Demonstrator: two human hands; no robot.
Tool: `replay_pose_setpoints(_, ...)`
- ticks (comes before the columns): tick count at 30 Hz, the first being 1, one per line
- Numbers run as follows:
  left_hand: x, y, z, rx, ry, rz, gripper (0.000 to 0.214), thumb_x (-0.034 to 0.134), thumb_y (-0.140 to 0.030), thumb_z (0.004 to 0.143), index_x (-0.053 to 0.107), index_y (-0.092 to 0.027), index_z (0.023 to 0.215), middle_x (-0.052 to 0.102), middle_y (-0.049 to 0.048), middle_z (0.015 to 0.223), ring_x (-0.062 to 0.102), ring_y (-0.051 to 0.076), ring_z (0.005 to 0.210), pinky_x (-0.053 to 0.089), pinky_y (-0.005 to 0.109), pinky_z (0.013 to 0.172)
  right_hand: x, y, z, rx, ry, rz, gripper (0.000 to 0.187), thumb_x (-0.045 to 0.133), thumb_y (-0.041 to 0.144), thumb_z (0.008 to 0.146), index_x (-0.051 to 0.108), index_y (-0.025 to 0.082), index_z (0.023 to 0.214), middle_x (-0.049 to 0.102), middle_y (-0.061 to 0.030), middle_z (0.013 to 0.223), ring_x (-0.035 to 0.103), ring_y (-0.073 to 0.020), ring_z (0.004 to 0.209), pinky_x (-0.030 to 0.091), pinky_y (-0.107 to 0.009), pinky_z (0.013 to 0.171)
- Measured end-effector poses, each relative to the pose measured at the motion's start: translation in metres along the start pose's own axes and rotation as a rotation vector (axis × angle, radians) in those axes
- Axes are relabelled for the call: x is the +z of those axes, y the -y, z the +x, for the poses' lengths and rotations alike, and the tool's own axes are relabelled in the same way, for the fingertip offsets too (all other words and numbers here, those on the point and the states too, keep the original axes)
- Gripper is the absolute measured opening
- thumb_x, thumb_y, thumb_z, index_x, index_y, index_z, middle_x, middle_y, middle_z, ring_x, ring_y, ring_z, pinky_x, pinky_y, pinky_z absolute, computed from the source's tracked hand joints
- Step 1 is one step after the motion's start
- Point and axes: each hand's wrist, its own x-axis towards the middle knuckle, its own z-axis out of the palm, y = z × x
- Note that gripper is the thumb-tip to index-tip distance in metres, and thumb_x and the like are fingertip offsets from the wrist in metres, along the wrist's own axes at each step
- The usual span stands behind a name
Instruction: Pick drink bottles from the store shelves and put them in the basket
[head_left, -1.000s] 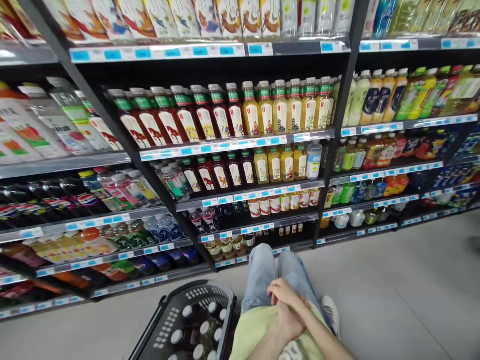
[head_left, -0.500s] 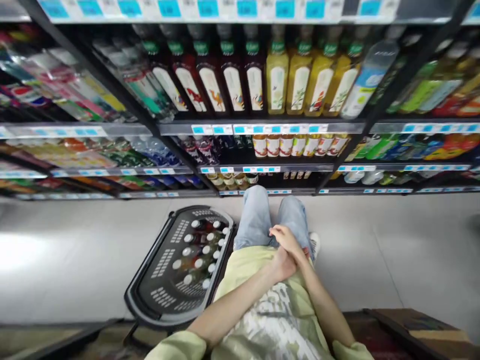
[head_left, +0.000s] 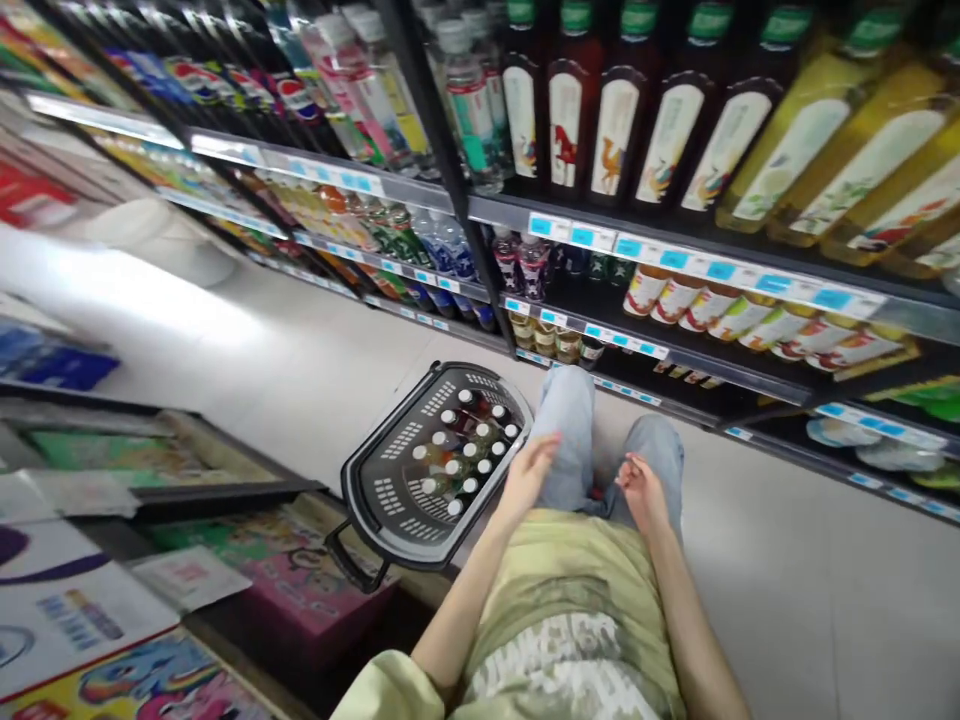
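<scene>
Black basket (head_left: 390, 450), head view: bottles (head_left: 471, 451) crowd its right edge. Left hand (head_left: 531, 464) near that edge, right hand (head_left: 641, 487) above the thigh (head_left: 664, 450); both empty, apart, fingers loose. Risk: lopsided load could tip basket if handle (head_left: 364, 583) is yanked.

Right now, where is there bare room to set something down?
Bare floor lies right of the jeans, before the shelves, and left of the basket, between shelves and display stand. Crowded: the basket's side nearest the jeans, packed with bottles.
</scene>
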Motion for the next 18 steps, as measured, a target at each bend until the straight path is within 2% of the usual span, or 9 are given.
replay_pose_setpoints(2, -0.04, 0.024, 0.018, 0.001, -0.248, 0.217, 0.043, 0.049, -0.022, 0.1, 0.066, -0.015, 0.139, 0.068, 0.0141, 0.146, 0.062, 0.027, 0.138, 0.052, 0.04, 0.116, 0.001, -0.005, 0.005, 0.043, -0.005, -0.004, 0.038, 0.083, 0.044, 0.065, 0.065, 0.019, 0.09, 0.055, 0.0064, 0.064, 0.05, -0.0107, 0.055, 0.043, -0.025, 0.054)
replay_pose_setpoints(3, -0.058, 0.039, 0.023, -0.034, -0.312, 0.316, 0.046, 0.051, -0.019, 0.098, 0.064, -0.013, 0.141, 0.068, 0.0152, 0.146, 0.061, 0.027, 0.138, 0.051, 0.041, 0.117, 0.002, -0.009, 0.007, 0.053, -0.005, -0.027, 0.038, 0.084, 0.043, 0.065, 0.067, 0.019, 0.09, 0.057, 0.0054, 0.065, 0.052, -0.0111, 0.056, 0.045, -0.025, 0.054)
replay_pose_setpoints(4, -0.072, 0.055, 0.025, -0.077, -0.335, 0.417, 0.05, 0.054, -0.015, 0.094, 0.062, -0.012, 0.144, 0.067, 0.0162, 0.147, 0.06, 0.028, 0.14, 0.049, 0.042, 0.12, 0.002, -0.013, 0.008, 0.055, -0.005, -0.062, 0.039, 0.085, 0.043, 0.064, 0.068, 0.019, 0.089, 0.059, 0.0044, 0.066, 0.055, -0.0118, 0.057, 0.046, -0.025, 0.055)
replay_pose_setpoints(6, -0.091, 0.09, 0.018, -0.155, -0.264, 0.613, 0.062, 0.061, -0.011, 0.087, 0.059, -0.01, 0.148, 0.061, 0.0186, 0.154, 0.056, 0.031, 0.145, 0.042, 0.044, 0.126, 0.0, -0.02, 0.011, 0.05, -0.026, -0.133, 0.04, 0.086, 0.044, 0.062, 0.071, 0.018, 0.089, 0.063, 0.0021, 0.068, 0.059, -0.0137, 0.06, 0.049, -0.026, 0.057)
replay_pose_setpoints(10, -0.1, 0.156, -0.015, -0.262, 0.04, 0.811, 0.092, 0.07, -0.009, 0.075, 0.044, -0.013, 0.164, 0.048, 0.0186, 0.167, 0.049, 0.033, 0.151, 0.039, 0.042, 0.127, -0.003, -0.032, 0.019, 0.075, -0.13, -0.221, 0.044, 0.09, 0.044, 0.052, 0.074, 0.019, 0.084, 0.068, -0.0016, 0.069, 0.065, -0.0172, 0.063, 0.054, -0.027, 0.057)
replay_pose_setpoints(12, -0.098, 0.18, -0.028, -0.273, 0.036, 0.831, 0.096, 0.066, -0.007, 0.078, 0.037, -0.019, 0.169, 0.044, 0.0139, 0.171, 0.049, 0.029, 0.152, 0.039, 0.039, 0.127, -0.002, -0.036, 0.024, 0.066, -0.16, -0.27, 0.043, 0.089, 0.044, 0.049, 0.074, 0.019, 0.08, 0.069, -0.0028, 0.068, 0.066, -0.019, 0.062, 0.054, -0.029, 0.056)
replay_pose_setpoints(14, -0.096, 0.194, -0.032, -0.31, -0.031, 0.837, 0.087, 0.057, -0.004, 0.084, 0.039, -0.023, 0.168, 0.048, 0.0095, 0.17, 0.052, 0.025, 0.15, 0.04, 0.037, 0.126, 0.002, -0.038, 0.027, 0.059, -0.149, -0.325, 0.041, 0.088, 0.045, 0.049, 0.075, 0.02, 0.078, 0.07, -0.0043, 0.07, 0.067, -0.021, 0.062, 0.055, -0.031, 0.055)
replay_pose_setpoints(18, -0.094, 0.196, -0.028, -0.413, -0.088, 0.809, 0.078, 0.048, 0.0, 0.09, 0.05, -0.029, 0.162, 0.057, 0.0065, 0.163, 0.06, 0.024, 0.143, 0.047, 0.036, 0.12, 0.012, -0.038, 0.031, 0.017, -0.182, -0.415, 0.037, 0.086, 0.044, 0.047, 0.07, 0.021, 0.071, 0.064, -0.0007, 0.063, 0.059, -0.0182, 0.056, 0.048, -0.028, 0.05)
